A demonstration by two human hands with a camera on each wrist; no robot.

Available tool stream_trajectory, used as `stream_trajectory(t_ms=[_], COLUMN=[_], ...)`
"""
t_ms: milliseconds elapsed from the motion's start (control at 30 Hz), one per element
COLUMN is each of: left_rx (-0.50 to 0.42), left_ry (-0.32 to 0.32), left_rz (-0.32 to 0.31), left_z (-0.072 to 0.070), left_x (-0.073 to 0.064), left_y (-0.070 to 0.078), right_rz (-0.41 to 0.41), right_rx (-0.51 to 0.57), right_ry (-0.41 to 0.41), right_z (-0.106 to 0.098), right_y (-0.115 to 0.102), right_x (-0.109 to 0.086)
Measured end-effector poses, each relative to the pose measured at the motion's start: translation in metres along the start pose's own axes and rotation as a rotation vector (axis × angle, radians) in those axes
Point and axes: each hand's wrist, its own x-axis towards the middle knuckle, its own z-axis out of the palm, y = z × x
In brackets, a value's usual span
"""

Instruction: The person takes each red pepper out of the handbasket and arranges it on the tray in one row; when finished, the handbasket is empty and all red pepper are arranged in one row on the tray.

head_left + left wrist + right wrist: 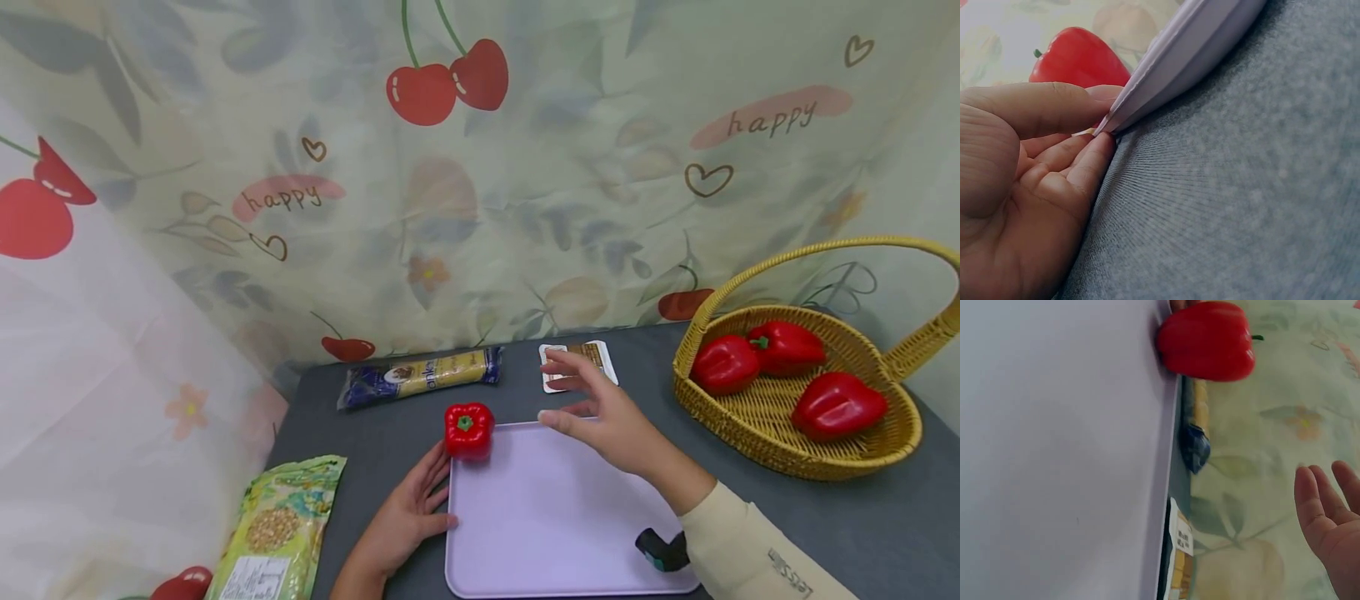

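Red pepper (469, 433), left hand (408, 508) relaxed against tray (555, 517) beside it, right hand (615, 425) loosely spread

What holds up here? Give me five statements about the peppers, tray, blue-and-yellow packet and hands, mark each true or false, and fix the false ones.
1. A red pepper sits at the far left corner of the tray. True.
2. The basket holds two red peppers. False: it holds three.
3. The right hand grips a pepper. False: it holds nothing.
4. The left hand touches the tray's left edge. True.
5. The blue-and-yellow packet lies on the tray. False: it lies on the dark table, beyond the tray.
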Motion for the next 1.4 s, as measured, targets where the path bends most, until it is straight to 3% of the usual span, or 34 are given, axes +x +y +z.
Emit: stream_trajectory(t_ms=[633,867,1033,1400], left_rx=[0.001,0.005,0.0,-0.016], left_ry=[0.008,0.008,0.002,0.005], left_rz=[0.001,0.005,0.011,0.011], left_z=[-0.001,-0.001,-0.001,-0.001], left_x=[0.0,0.0,0.0,0.0], left_y=[-0.001,-0.001,-0.001,-0.003], right_rz=[-0.138,-0.116,-0.101,-0.105], right_rx=[0.125,0.138,0.203,0.349], right_ry=[0.151,0.205,0.242,0.362], right_z=[-0.083,-0.115,-0.136,-0.163], right_y=[0.005,0.007,0.013,0.029], right_x=[-0.035,-0.048,-0.056,-0.063])
